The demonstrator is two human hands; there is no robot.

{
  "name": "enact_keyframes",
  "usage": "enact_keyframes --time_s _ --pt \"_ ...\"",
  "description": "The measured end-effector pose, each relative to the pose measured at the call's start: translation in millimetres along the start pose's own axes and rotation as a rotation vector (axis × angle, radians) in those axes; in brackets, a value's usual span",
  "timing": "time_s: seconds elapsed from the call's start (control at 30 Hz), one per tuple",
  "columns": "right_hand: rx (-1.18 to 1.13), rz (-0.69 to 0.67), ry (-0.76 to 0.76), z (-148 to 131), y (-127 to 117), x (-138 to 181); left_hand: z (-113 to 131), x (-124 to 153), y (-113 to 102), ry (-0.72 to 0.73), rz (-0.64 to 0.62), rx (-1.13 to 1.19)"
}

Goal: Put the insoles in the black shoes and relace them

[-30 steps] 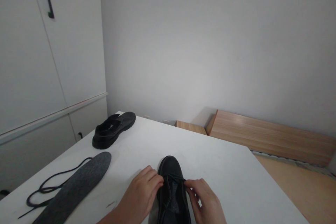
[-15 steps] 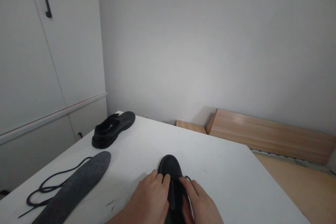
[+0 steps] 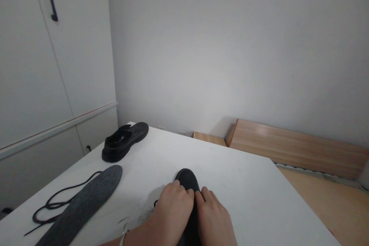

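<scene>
A black shoe (image 3: pixel 186 178) stands on the white table (image 3: pixel 245 184) right in front of me, toe pointing away. My left hand (image 3: pixel 173 213) and my right hand (image 3: pixel 211 217) lie side by side on top of it, fingers curled and pressed together over the lace area, which they hide. Only the toe cap shows beyond my fingertips. A short bit of black lace (image 3: pixel 156 202) peeks out left of my left hand.
A second black shoe (image 3: pixel 124 141) sits at the table's far left corner. A grey insole (image 3: pixel 83 203) and a loose black lace (image 3: pixel 54 205) lie at the left. White cabinet doors (image 3: pixel 43 57) stand on the left; wooden boards (image 3: pixel 294 148) lean behind the table.
My hands came together from either side of the shoe opening and now cover the lace area, fingers touching. A bit of lace now shows left of my left hand.
</scene>
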State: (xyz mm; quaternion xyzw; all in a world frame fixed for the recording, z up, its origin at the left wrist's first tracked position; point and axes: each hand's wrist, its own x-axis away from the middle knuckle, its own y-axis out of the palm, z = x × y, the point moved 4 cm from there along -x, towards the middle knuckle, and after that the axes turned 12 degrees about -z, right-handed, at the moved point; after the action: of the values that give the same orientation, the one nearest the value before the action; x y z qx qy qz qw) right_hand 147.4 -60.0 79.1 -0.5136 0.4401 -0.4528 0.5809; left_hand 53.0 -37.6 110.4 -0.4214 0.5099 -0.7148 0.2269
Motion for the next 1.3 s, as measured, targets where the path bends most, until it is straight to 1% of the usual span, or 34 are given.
enact_keyframes --time_s 0.07,0.13,0.2,0.27,0.33,0.4,0.5,0.57,0.6,0.67,0.7,0.8,0.9,0.97,1.0,1.07,1.2,1.3 --pt "0.035 0.048 0.003 -2 1 -2 -2 3 -1 -0.002 0.013 0.008" --pt "-0.019 0.105 -0.012 -2 -2 -3 -4 8 -4 0.010 0.095 0.016" --pt "-0.218 0.161 -0.064 1 -10 -4 -7 15 -11 0.060 0.264 0.028" --pt "-0.493 0.205 -0.120 7 -25 -4 -10 26 -24 0.145 0.486 0.073" --pt "-0.732 0.260 -0.149 15 -48 -2 -14 41 -42 0.260 0.701 0.204" --pt "-0.919 0.346 -0.181 21 -77 3 -21 59 -65 0.379 0.881 0.402" --pt "-1.154 0.531 -0.274 24 -124 15 -29 82 -96 0.480 1.068 0.652" --pt "-1.246 0.646 -0.312 22 -149 23 -29 91 -111 0.515 1.161 0.735" --pt "-1.276 0.678 -0.325 20 -158 25 -28 93 -116 0.534 1.184 0.755" --pt "-1.310 0.696 -0.356 14 -169 25 -22 92 -121 0.584 1.173 0.770" --pt "-1.315 0.691 -0.376 12 -171 23 -19 89 -122 0.613 1.137 0.781" --pt "-1.237 0.723 -0.385 9 -171 15 -10 77 -119 0.709 0.949 0.932" --pt "-1.033 0.797 -0.320 12 -167 11 -7 69 -115 0.763 0.753 1.165" --pt "-0.957 0.815 -0.304 15 -166 10 -7 66 -113 0.781 0.678 1.251" --pt "-0.972 0.803 -0.309 17 -165 9 -8 66 -113 0.791 0.655 1.274" --pt "-1.077 0.723 -0.340 20 -161 6 -11 65 -112 0.808 0.640 1.298" --pt "-1.282 0.465 -0.390 24 -147 -2 -18 63 -109 0.762 0.683 1.225" --pt "-1.346 0.366 -0.367 28 -138 -4 -20 64 -106 0.737 0.697 1.146"
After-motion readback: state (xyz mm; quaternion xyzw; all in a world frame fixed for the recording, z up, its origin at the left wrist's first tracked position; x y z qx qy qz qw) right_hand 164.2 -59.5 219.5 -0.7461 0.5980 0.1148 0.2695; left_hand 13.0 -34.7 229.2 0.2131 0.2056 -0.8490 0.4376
